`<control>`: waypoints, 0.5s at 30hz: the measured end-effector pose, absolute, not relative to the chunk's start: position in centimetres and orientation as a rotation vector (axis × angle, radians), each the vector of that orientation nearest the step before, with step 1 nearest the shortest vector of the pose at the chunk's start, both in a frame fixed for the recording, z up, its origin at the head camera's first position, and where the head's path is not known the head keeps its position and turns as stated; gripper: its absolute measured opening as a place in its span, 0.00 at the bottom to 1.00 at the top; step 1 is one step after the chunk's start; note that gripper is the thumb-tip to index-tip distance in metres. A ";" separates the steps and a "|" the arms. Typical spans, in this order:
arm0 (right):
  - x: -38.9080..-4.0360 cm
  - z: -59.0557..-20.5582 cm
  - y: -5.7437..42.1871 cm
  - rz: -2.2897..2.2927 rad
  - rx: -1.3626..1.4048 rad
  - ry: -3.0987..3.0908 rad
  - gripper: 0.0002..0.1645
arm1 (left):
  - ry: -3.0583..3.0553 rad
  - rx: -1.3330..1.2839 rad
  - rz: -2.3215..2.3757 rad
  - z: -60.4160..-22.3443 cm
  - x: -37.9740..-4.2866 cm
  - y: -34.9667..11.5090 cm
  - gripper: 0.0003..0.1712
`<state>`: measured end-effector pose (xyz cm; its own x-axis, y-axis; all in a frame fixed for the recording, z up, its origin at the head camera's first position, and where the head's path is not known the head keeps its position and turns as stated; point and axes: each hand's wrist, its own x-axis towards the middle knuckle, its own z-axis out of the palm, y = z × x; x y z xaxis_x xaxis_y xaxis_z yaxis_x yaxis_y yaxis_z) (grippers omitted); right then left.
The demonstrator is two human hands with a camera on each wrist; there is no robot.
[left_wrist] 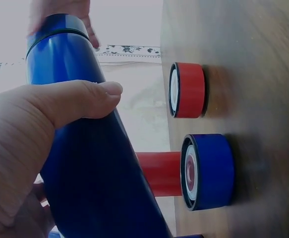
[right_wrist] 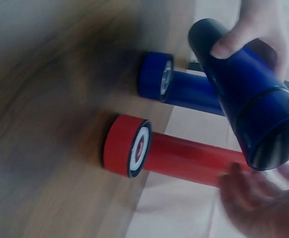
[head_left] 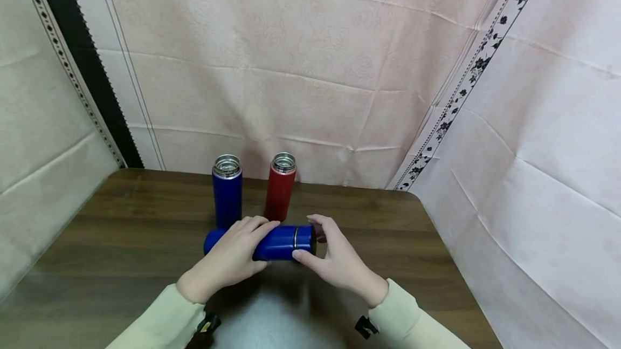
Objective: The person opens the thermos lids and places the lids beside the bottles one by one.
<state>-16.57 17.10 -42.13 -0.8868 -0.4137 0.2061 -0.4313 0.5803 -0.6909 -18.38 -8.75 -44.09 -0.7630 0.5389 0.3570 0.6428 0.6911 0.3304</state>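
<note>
The blue capped flask [head_left: 276, 243] lay on its side, held level over the middle of the desk [head_left: 121, 241], its cap end pointing toward three o'clock. The left hand [head_left: 232, 257] wrapped the flask's body, fingers curled over the top and thumb pressed along its side, as the left wrist view showed. The right hand [head_left: 335, 257] sat at the cap end, its thumb under the silver ring and its fingers bent around the cap; in the right wrist view those fingers were blurred, so how firmly this grip closed could not be told.

At twelve o'clock from the flask, just behind it, stood two uncapped flasks side by side: a blue open flask [head_left: 227, 190] toward eleven o'clock and a red open flask [head_left: 280, 187] toward one o'clock, both upright with steel mouths showing. The wrist views showed two loose caps on the desk, a red cap [left_wrist: 188, 90] and a blue cap [left_wrist: 208, 171], lying near each other but apart. Pale pink cloth [head_left: 310, 68] hung behind and to both sides of the desk.
</note>
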 end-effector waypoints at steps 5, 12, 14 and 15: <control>-16.5 -41.8 17.1 1.357 0.619 -2.866 0.33 | -2.647 -0.964 -0.638 -43.9 -18.3 -8.7 0.47; -16.5 -41.8 17.3 1.151 0.782 -2.828 0.40 | -2.693 -0.945 -0.655 -43.8 -18.3 -8.7 0.46; -16.5 -41.9 17.4 1.075 0.824 -2.812 0.42 | -2.706 -0.937 -0.653 -43.9 -18.3 -8.7 0.46; -16.4 -42.0 17.4 1.053 0.840 -2.807 0.43 | -2.710 -0.934 -0.649 -43.9 -18.3 -8.7 0.46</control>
<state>-16.44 17.41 -41.98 -0.8541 -0.4767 0.2079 -0.4958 0.6257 -0.6022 -18.33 -8.73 -43.88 -0.7796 0.5357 0.3243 0.6245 0.7035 0.3393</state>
